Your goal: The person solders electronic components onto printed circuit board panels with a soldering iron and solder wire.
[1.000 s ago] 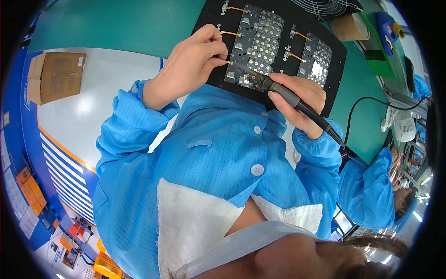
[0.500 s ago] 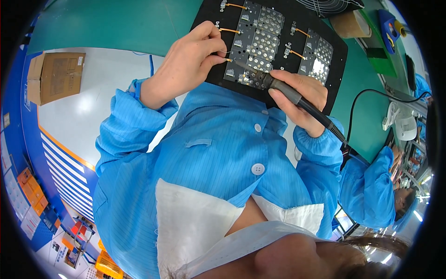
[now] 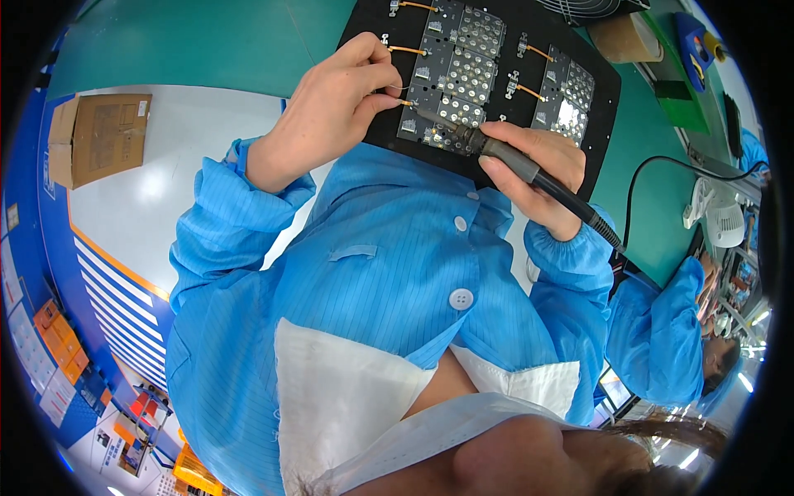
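My right hand (image 3: 542,169) is closed around a soldering iron (image 3: 529,169), its tip pointing left at the edge of a dark circuit board (image 3: 413,124). My left hand (image 3: 335,103) pinches a short orange cable (image 3: 406,102) and a thin strand, probably solder wire (image 3: 398,88), beside the iron's tip. The exact contact at the tip is too small to make out. Several such boards, dotted with round silvery parts, lie in two columns on a black tray (image 3: 602,124). Orange cables (image 3: 407,50) with small metal connectors run from the left edges of other boards.
The tray rests on a green bench (image 3: 207,45). A round wire-grille fan (image 3: 583,8), a brown tape roll (image 3: 626,40) and a blue bottle (image 3: 691,50) stand at the far right. The iron's black cord (image 3: 630,198) loops rightward. A co-worker in blue (image 3: 662,335) sits at right; a cardboard box (image 3: 101,136) is left.
Both hands keep their grip and stay almost in place. The tray, boards and iron's tip have shifted very slightly in the picture.
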`<action>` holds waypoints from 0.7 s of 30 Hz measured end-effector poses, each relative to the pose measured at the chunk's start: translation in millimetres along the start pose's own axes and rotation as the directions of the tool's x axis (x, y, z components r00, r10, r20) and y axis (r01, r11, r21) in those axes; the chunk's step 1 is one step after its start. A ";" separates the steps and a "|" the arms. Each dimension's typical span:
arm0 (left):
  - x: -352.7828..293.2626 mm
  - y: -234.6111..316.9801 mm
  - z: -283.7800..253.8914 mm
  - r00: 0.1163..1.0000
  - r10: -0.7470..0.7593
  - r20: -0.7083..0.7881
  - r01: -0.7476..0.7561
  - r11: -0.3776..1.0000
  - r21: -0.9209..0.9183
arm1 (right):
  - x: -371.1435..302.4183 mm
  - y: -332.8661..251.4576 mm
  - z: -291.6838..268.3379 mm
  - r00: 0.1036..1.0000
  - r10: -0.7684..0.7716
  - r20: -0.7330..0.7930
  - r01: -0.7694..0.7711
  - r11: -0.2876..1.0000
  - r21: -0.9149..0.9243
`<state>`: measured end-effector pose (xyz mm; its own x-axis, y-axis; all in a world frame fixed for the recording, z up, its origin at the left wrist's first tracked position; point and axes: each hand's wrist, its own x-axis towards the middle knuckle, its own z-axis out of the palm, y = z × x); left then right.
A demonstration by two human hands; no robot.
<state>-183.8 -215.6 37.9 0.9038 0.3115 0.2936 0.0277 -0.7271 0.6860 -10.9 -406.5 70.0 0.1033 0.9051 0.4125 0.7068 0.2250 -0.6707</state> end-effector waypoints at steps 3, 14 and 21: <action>0.5 0.2 1.0 1.000 -0.005 0.003 0.005 1.000 0.002 | -1.4 2.1 0.7 1.000 -0.004 -0.017 0.004 1.000 0.024; -0.6 0.9 -2.2 1.000 -0.003 0.017 0.003 1.000 0.016 | -1.1 0.3 1.3 1.000 0.026 -0.002 -0.026 1.000 0.018; 0.4 -1.9 -4.4 0.999 0.011 0.036 -0.011 1.000 -0.009 | -3.4 -5.4 -14.9 0.999 0.039 -0.031 -0.039 0.999 -0.012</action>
<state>-185.3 -211.4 39.7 0.9188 0.2810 0.2773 0.0140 -0.7252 0.6884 -4.6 -416.2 81.5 0.1522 0.9015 0.4051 0.7108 0.1850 -0.6786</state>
